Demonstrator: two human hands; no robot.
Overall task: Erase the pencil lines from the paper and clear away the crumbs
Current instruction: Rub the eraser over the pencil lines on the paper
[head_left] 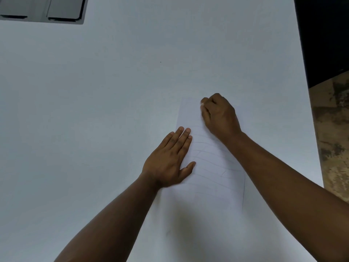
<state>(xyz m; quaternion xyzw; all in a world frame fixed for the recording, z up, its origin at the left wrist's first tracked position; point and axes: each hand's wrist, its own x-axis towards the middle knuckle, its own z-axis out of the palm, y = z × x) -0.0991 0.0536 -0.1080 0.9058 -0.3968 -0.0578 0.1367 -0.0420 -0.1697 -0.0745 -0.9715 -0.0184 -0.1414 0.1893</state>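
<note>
The paper [207, 167] lies flat on the white table [94, 110], right of centre, and both hands are on it. The left hand [168, 159] lies flat along the sheet's left edge, fingers straight and together, thumb out onto the page, pinning it down. Up at the far end, the right hand [219, 114] is curled tight, fingertips pinched around something small and pale at the tip, an eraser [202, 104] by the look of it, though only a sliver shows. It sits pressed to the top part of the sheet. Progress? The far stretch of paper beside that hand looks clean, so my read is that the erasing has started up there. But between the two arms faint pencil lines [213, 163] run across the page, row after row, with a short darker tick among them, so most of the job is ahead. Crumbs: too small to make out here, and the sweeping-off seems not yet begun.
</note>
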